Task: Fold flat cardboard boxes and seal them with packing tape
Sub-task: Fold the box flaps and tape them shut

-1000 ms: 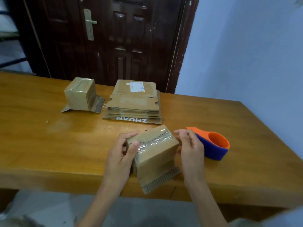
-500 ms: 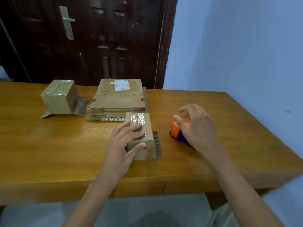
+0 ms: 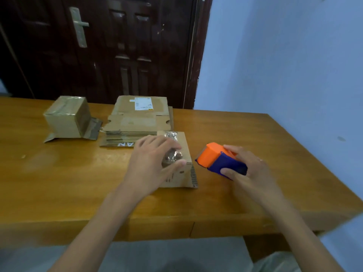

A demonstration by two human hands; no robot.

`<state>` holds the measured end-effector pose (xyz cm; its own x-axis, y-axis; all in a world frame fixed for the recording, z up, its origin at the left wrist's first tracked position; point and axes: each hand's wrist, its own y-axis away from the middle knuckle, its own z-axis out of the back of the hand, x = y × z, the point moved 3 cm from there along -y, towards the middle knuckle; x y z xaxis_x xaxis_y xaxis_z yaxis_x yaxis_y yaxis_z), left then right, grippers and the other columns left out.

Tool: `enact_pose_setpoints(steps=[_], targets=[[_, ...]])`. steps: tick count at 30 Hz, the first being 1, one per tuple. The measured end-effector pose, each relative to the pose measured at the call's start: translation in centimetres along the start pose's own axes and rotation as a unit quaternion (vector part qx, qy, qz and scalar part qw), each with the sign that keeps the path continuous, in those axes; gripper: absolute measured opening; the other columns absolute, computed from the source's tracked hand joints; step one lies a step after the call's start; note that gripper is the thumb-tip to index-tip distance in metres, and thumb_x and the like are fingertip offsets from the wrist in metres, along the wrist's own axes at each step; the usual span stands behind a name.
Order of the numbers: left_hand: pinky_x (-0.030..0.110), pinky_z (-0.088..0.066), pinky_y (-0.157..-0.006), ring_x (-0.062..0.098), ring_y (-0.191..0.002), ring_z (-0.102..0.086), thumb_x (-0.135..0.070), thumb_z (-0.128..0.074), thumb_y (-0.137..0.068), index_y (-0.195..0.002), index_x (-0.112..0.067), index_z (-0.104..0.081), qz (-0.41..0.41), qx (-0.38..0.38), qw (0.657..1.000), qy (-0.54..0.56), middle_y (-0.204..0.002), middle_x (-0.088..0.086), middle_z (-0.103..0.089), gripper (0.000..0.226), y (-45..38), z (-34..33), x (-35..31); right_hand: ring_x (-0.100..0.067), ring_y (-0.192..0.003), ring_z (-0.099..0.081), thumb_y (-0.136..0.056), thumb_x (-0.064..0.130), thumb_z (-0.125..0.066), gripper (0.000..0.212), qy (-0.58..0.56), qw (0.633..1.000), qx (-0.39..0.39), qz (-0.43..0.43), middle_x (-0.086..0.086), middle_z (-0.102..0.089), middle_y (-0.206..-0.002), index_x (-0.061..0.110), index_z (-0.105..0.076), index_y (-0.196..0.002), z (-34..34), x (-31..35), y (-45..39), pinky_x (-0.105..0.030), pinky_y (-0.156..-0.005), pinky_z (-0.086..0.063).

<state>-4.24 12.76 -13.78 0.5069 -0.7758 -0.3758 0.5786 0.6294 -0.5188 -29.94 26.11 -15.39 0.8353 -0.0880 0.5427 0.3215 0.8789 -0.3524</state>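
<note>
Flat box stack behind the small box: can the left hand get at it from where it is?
Probably yes. The left hand rests on the small box, which sits right in front of the flat box stack. Nothing lies on the stack's top, so reaching over the box looks free.

Right hand [image 3: 249,169] now gripping tape dispenser [image 3: 220,160], lifted off table, previously hovering above it
</note>
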Motion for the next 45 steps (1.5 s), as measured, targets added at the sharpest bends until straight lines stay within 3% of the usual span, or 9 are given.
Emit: enact_pose_setpoints(steps=[7,13,16,21,24,28,35,39,45], targets=[[0.044,-0.029,-0.124,0.004,-0.152,-0.032,-0.070,-0.047,-0.098,-0.139,-0.032,-0.063,-0.019,0.005,0.992,0.124,-0.149,-0.015,-0.056,0.059,-1.3,0.6,-3.2,-0.013,-0.110,-0.062,-0.085,0.068,-0.064,0.065,-0.006,0.999,-0.035,0.038,0.007,-0.062,-0.123,0.045,-0.049,-0.145,2.1,2.3,0.7,-0.034,-0.082,-0.059],[0.027,-0.050,-0.103,-0.005,-0.129,-0.053,-0.064,-0.063,-0.093,-0.125,-0.038,-0.070,0.001,0.013,0.966,0.258,-0.120,-0.037,-0.060,0.042,-1.1,1.2,-5.1,-0.006,-0.113,-0.064,-0.085,0.062,-0.067,0.067,-0.056,0.996,-0.033,0.065,0.012,-0.061,-0.128,0.040,-0.050,-0.147,2.6,4.0,1.5,-0.025,-0.078,-0.062],[0.015,-0.052,-0.090,-0.002,-0.116,-0.063,-0.062,-0.070,-0.083,-0.108,-0.040,-0.072,0.023,0.006,0.941,0.336,-0.106,-0.026,-0.074,0.033,-1.1,2.6,-5.5,-0.007,-0.116,-0.064,-0.085,0.058,-0.069,0.067,-0.081,0.993,-0.031,0.078,0.010,-0.063,-0.130,0.036,-0.052,-0.146,3.3,5.1,1.8,-0.022,-0.079,-0.061],[0.023,-0.060,-0.084,0.008,-0.105,-0.071,-0.040,-0.075,-0.081,-0.097,-0.019,-0.079,0.068,0.039,0.893,0.443,-0.102,-0.007,-0.079,0.027,-1.1,4.1,-5.3,0.000,-0.123,-0.060,-0.083,0.051,-0.075,0.065,-0.093,0.991,-0.017,0.089,0.013,-0.064,-0.133,0.042,-0.054,-0.144,4.7,6.3,2.4,-0.012,-0.086,-0.054],[0.015,-0.055,-0.078,0.005,-0.093,-0.072,-0.036,-0.073,-0.085,-0.093,-0.013,-0.078,0.080,0.047,0.890,0.447,-0.092,-0.004,-0.079,0.025,-0.8,4.5,-5.7,0.001,-0.119,-0.063,-0.082,0.049,-0.076,0.063,-0.127,0.988,-0.001,0.089,0.021,-0.067,-0.126,0.041,-0.056,-0.141,5.0,7.1,2.7,-0.015,-0.087,-0.054],[0.020,-0.052,-0.077,0.007,-0.089,-0.070,-0.035,-0.073,-0.087,-0.092,-0.011,-0.077,0.105,0.057,0.881,0.457,-0.088,-0.003,-0.078,0.025,-0.2,4.6,-5.8,-0.004,-0.116,-0.067,-0.083,0.042,-0.076,0.061,-0.176,0.980,0.031,0.090,0.029,-0.067,-0.124,0.039,-0.055,-0.140,4.8,7.6,3.1,-0.016,-0.079,-0.058],[0.027,-0.054,-0.087,0.007,-0.088,-0.072,-0.024,-0.072,-0.095,-0.088,-0.018,-0.077,0.203,-0.009,0.877,0.436,-0.087,-0.004,-0.079,0.010,1.1,4.9,-5.7,-0.009,-0.101,-0.074,-0.086,0.034,-0.079,0.056,-0.210,0.971,0.076,0.090,0.019,-0.075,-0.112,0.031,-0.059,-0.138,4.9,8.1,3.7,-0.013,-0.075,-0.056],[0.025,-0.058,-0.081,0.014,-0.090,-0.075,-0.021,-0.068,-0.099,-0.090,-0.014,-0.075,0.250,-0.028,0.857,0.449,-0.088,0.001,-0.079,0.013,2.8,4.2,-5.3,-0.008,-0.103,-0.073,-0.087,0.035,-0.081,0.051,-0.175,0.971,0.140,0.087,0.020,-0.076,-0.112,0.035,-0.062,-0.134,6.1,9.2,2.7,-0.014,-0.075,-0.056],[0.039,-0.059,-0.094,0.026,-0.098,-0.076,-0.017,-0.066,-0.096,-0.094,-0.003,-0.075,0.314,-0.078,0.801,0.503,-0.094,0.009,-0.080,0.017,5.4,4.4,-4.1,-0.011,-0.103,-0.073,-0.089,0.037,-0.074,0.041,-0.147,0.959,0.229,0.080,0.015,-0.075,-0.114,0.039,-0.067,-0.130,7.6,10.1,1.0,-0.017,-0.072,-0.058]])
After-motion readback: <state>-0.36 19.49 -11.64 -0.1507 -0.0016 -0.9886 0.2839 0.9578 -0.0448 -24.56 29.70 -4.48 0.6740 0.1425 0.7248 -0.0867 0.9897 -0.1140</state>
